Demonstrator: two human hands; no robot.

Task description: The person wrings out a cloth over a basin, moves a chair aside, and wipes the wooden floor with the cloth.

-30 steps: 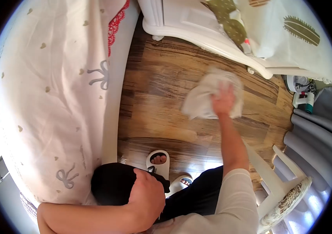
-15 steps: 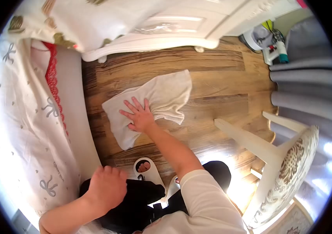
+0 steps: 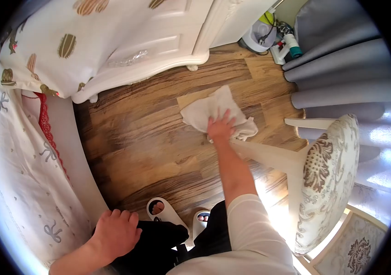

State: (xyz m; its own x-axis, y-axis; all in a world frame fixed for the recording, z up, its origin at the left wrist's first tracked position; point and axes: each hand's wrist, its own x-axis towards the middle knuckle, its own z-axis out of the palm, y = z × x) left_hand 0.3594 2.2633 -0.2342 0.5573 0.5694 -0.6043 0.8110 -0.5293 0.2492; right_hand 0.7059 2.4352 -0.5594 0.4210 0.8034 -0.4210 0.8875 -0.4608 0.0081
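My right hand (image 3: 221,127) lies with fingers spread on a cream cloth (image 3: 217,101), pressing it against the wooden floor (image 3: 140,137). The cloth is bunched near its right end, close to a leg of the white chair (image 3: 268,153). My left hand (image 3: 118,233) rests by my knee over the black trousers (image 3: 161,238), its fingers curled together and nothing visible in them. My feet, in white slippers (image 3: 170,213), are on the floor below the cloth.
A white cabinet (image 3: 158,57) stands at the far side. The bed (image 3: 25,169) runs along the left. Grey curtains (image 3: 342,55) hang at the right, near a white appliance with a cord (image 3: 256,39). The patterned chair seat (image 3: 326,183) is close to my right arm.
My right hand has slid the cloth to the right, toward the chair leg, and the cloth is more bunched up. The view has shifted right. My left hand stays by the knee.
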